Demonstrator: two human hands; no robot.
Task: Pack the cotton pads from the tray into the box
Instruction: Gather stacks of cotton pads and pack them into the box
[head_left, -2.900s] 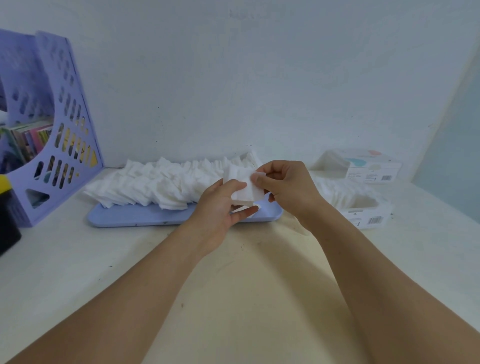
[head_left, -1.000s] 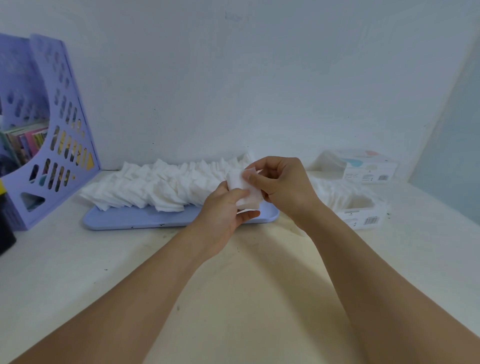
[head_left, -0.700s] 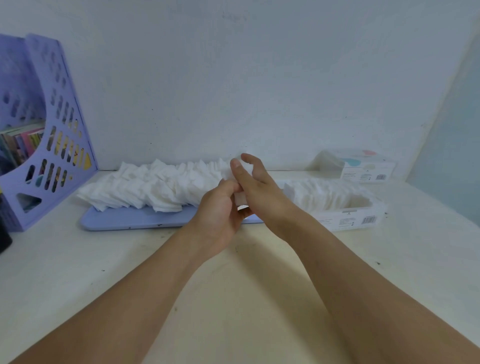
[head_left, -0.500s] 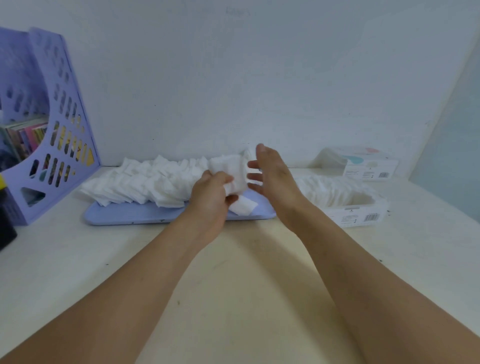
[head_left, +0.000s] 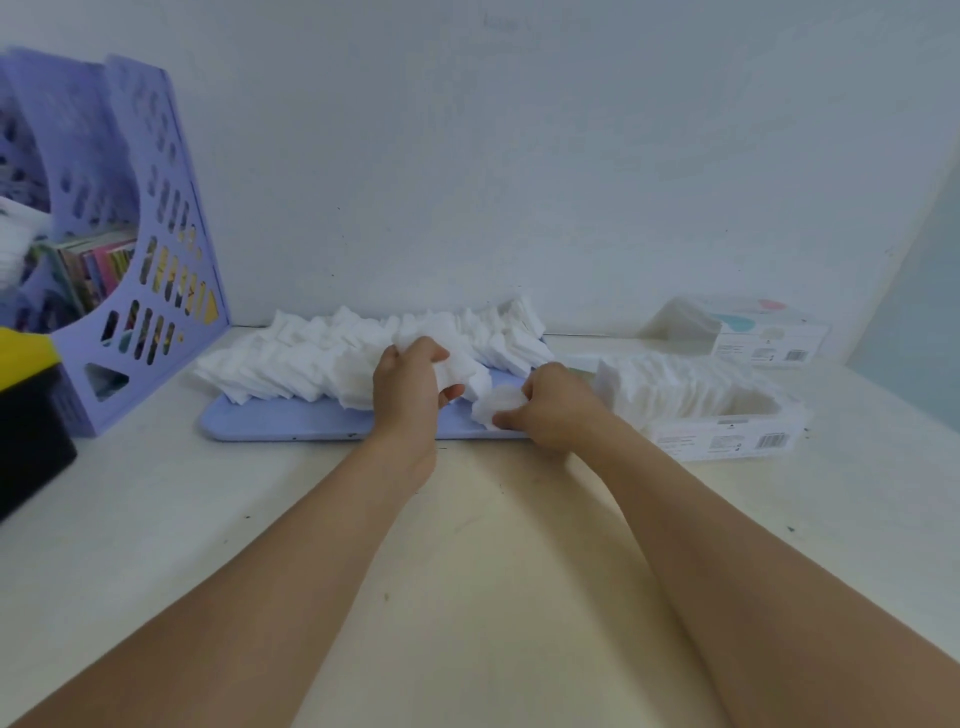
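Cotton pads (head_left: 332, 364) gripped by both hands over tray (head_left: 291, 423).

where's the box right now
In the head view the box sits on the table's right side, just right of the tray and the right hand, half filled with pads.

Both hands (head_left: 467, 397) gripping cotton pads (head_left: 311, 358) over tray (head_left: 280, 423).

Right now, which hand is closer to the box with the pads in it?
The right hand. It holds a pad on the tray beside the box; the left hand is farther away, at the pad pile.
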